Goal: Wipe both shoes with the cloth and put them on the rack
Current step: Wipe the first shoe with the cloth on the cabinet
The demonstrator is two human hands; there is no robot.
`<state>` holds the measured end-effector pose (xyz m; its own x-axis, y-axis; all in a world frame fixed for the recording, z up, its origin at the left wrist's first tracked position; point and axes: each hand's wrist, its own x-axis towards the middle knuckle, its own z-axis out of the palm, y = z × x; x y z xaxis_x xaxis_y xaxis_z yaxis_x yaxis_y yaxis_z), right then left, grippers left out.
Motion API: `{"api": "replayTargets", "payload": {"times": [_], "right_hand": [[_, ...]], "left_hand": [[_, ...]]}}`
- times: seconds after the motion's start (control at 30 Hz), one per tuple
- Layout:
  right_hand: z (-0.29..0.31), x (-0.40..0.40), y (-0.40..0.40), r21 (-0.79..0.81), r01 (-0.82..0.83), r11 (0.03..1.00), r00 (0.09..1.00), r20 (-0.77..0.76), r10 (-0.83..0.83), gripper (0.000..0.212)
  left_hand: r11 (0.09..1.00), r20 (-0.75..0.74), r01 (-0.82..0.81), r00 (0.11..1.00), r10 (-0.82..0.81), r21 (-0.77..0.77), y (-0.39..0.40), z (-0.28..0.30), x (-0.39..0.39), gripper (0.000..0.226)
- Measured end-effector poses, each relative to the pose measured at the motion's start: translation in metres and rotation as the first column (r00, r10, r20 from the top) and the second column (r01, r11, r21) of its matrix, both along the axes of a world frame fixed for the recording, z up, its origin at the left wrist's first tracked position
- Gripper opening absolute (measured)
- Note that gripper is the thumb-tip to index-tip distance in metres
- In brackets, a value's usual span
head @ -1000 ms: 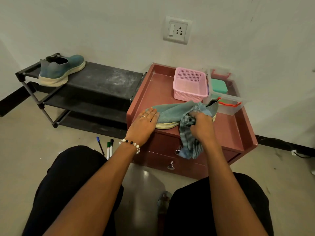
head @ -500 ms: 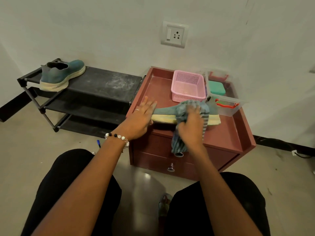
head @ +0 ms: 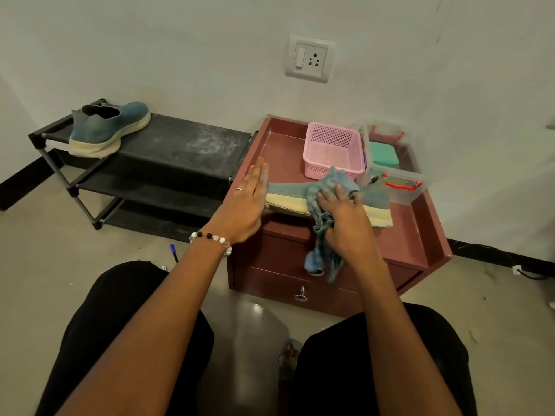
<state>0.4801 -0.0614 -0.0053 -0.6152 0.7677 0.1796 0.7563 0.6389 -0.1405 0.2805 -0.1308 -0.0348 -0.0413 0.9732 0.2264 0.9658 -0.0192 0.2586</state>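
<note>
Rack (head: 168,145): black, three tiers, standing far left against the wall, just beside the cabinet.
Cabinet (head: 420,247): maroon, raised rim round the top, two drawers facing near.
Shoe on rack (head: 108,127): blue-green, cream sole, on the top tier at its left end, toe pointing right and far.
Shoe on cabinet (head: 288,195): same colours, lying across the near part of the top, toe left, heel right.
Basket (head: 333,150): pink, far side of the cabinet top, beside a clear box (head: 405,184).
Cloth (head: 324,223): blue-grey, bunched over the shoe's middle, tail hanging past the near edge.
Left hand (head: 246,205): grip spread flat, fingers straight, apparently against the toe.
Right hand (head: 345,223): grip curled round the cloth, pressing it on the shoe.
</note>
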Motion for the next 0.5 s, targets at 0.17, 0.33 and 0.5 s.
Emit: {"api": "replayTargets", "payload": {"times": [0.17, 0.33, 0.5], "right_hand": [[-0.004, -0.03, -0.031, -0.098, 0.076, 0.992, 0.997, -0.004, -0.077, 0.072], [0.006, -0.057, -0.045, -0.194, -0.225, 0.955, 0.973, -0.101, 0.209, 0.075], [0.003, -0.021, -0.024, -0.152, -0.138, 0.979, 0.978, -0.177, 0.11, 0.073]], "left_hand": [[0.999, 0.002, -0.034, 0.999, 0.034, 0.004, 0.003, -0.005, 0.006, 0.093], [0.997, 0.044, -0.034, 0.998, 0.038, -0.073, 0.001, -0.006, 0.004, 0.1], [0.999, 0.077, -0.03, 0.997, 0.032, -0.028, 0.003, -0.007, 0.007, 0.088]]}}
